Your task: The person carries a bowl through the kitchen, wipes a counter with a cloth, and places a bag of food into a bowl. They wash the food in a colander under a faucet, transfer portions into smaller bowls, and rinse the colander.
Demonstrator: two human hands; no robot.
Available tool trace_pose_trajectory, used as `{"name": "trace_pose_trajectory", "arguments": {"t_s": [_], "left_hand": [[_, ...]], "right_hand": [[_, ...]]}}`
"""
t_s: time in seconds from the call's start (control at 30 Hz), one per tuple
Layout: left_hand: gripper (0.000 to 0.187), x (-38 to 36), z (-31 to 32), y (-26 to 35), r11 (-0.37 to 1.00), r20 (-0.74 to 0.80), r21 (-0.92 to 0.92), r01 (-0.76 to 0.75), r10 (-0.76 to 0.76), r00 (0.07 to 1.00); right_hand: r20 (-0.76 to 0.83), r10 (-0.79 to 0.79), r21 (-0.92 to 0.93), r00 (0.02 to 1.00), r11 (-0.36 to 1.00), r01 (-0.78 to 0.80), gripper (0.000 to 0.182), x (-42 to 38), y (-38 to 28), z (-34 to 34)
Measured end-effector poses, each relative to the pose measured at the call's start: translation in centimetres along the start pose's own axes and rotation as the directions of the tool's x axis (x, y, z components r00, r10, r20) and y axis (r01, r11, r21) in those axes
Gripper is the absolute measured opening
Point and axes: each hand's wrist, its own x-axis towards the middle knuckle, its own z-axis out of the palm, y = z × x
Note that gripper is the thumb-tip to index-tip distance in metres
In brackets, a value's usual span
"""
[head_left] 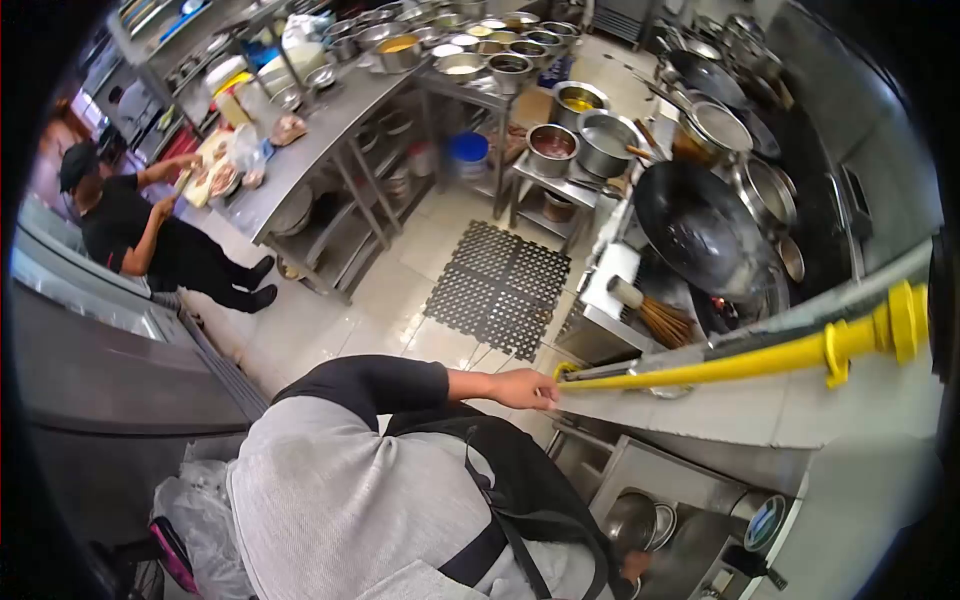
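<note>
My left hand reaches out from a black sleeve, beside the near end of a yellow pipe. Its fingers are curled together; whatever they may hold is hidden. Low in the view, my right hand shows only in part, next to a metal pot and stacked round metal dishes in a steel basin. The fingers of that hand are too hidden and blurred to read.
Woks and a bamboo brush are at the right. Pots stand on a low steel stand. A black mat lies on the floor. At the left, a person in black works at a steel counter.
</note>
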Motion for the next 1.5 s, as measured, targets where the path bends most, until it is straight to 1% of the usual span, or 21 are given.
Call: {"name": "trace_pose_trajectory", "arguments": {"t_s": [0.03,0.1,0.13,0.23,0.37,0.43,0.47,0.53,0.57,0.6,0.7,0.77,0.8,0.9,1.13,1.2,1.23,1.33,1.37,1.43,1.5], "left_hand": [[0.033,-2.2,-1.7,-1.5,0.999,-0.095,0.000,0.042,-0.042,0.995],[0.031,-6.2,-3.8,-7.7,0.996,-0.229,-0.090,0.013,-0.033,0.973],[0.029,-9.0,-5.3,-9.4,0.992,-0.294,-0.111,0.056,-0.086,0.952],[0.025,-18.6,-9.4,-15.0,0.977,-0.501,-0.194,0.085,-0.173,0.848],[0.024,-31.0,-13.3,-21.2,0.917,-0.692,-0.343,0.203,-0.393,0.605],[0.024,-35.8,-13.8,-24.2,0.892,-0.737,-0.387,0.236,-0.453,0.502],[0.024,-37.4,-14.2,-24.8,0.867,-0.774,-0.424,0.263,-0.498,0.391],[0.024,-39.4,-15.1,-25.6,0.864,-0.766,-0.442,0.243,-0.504,0.398],[0.025,-40.4,-15.7,-25.3,0.863,-0.761,-0.452,0.224,-0.505,0.407],[0.025,-40.9,-16.3,-24.9,0.861,-0.750,-0.456,0.226,-0.509,0.423],[0.043,-40.4,-19.9,-20.6,0.926,-0.766,-0.344,0.154,-0.372,0.525],[0.057,-40.6,-22.2,-17.7,0.981,-0.883,0.046,0.189,-0.048,0.467],[0.057,-41.3,-23.4,-17.0,0.979,-0.893,0.037,0.201,-0.058,0.447],[0.063,-45.3,-25.9,-17.3,0.851,-0.970,0.174,0.496,0.061,0.235],[0.051,-68.0,-22.1,-19.6,0.633,-0.942,-0.256,0.731,0.005,-0.335],[0.046,-72.7,-19.6,-21.1,0.501,-0.790,-0.557,0.663,-0.072,-0.610],[0.046,-74.6,-18.2,-22.5,0.494,-0.761,-0.582,0.646,-0.052,-0.647],[0.046,-80.0,-11.9,-31.7,0.312,-0.268,-0.936,0.163,-0.334,-0.904],[0.048,-81.3,-9.8,-35.2,0.273,-0.149,-0.961,0.050,-0.354,-0.923],[0.044,-82.9,-9.6,-36.8,0.439,0.050,-0.827,-0.352,-0.566,-0.823],[0.041,-84.3,-10.1,-38.8,0.460,0.147,-0.450,-0.766,-0.808,-0.571]], "right_hand": [[-0.006,-0.009,-0.019,1.000,1.000,0.009,0.032,0.0,-1.0,-1.3],[-0.190,0.149,0.385,0.970,0.920,-0.066,0.026,-1.4,-3.4,-5.0],[-0.201,0.141,0.367,0.969,0.928,-0.059,0.026,-1.6,-3.4,-6.0],[-0.155,0.193,0.209,0.969,0.965,-0.159,0.031,-1.1,-1.8,-10.9],[-0.149,0.187,-0.415,0.971,0.880,-0.233,0.022,-0.7,-1.8,-24.5],[-0.280,0.129,-0.143,0.951,0.974,-0.174,0.024,-9.5,-20.4,-38.6],[-0.301,0.053,-0.188,0.952,0.976,-0.114,0.027,-12.0,-28.0,-43.3],[-0.340,-0.151,-0.237,0.928,0.969,0.071,0.036,-12.3,-38.4,-48.5],[-0.478,-0.317,-0.179,0.819,0.948,0.262,0.042,-12.0,-44.0,-49.6],[-0.439,-0.334,-0.052,0.834,0.936,0.347,0.051,-11.4,-50.1,-51.3],[-0.543,-0.635,-0.109,0.550,0.703,0.703,0.067,-9.6,-68.6,-52.2],[-0.520,-0.777,-0.034,0.356,0.436,0.899,0.067,-8.3,-79.4,-50.9],[-0.500,-0.826,0.065,0.260,0.263,0.962,0.066,-8.2,-84.5,-50.2],[-0.448,-0.885,0.207,-0.125,-0.239,0.949,0.069,-9.1,-98.6,-45.3],[-0.193,-0.824,0.391,-0.533,-0.563,0.728,0.048,-23.1,-118.0,-40.1],[-0.049,-0.758,0.401,-0.651,-0.612,0.682,0.040,-25.6,-122.1,-39.7],[-0.036,-0.725,0.394,-0.688,-0.643,0.657,0.040,-26.6,-124.0,-39.4],[0.080,-0.791,0.418,-0.606,-0.525,0.741,0.019,-27.8,-129.7,-37.4],[0.102,-0.811,0.357,-0.576,-0.511,0.782,0.015,-27.8,-131.4,-36.6],[0.092,-0.859,0.326,-0.503,-0.451,0.831,0.016,-27.4,-134.3,-34.9],[0.101,-0.873,0.299,-0.478,-0.431,0.851,0.013,-27.2,-136.6,-34.2]]}}
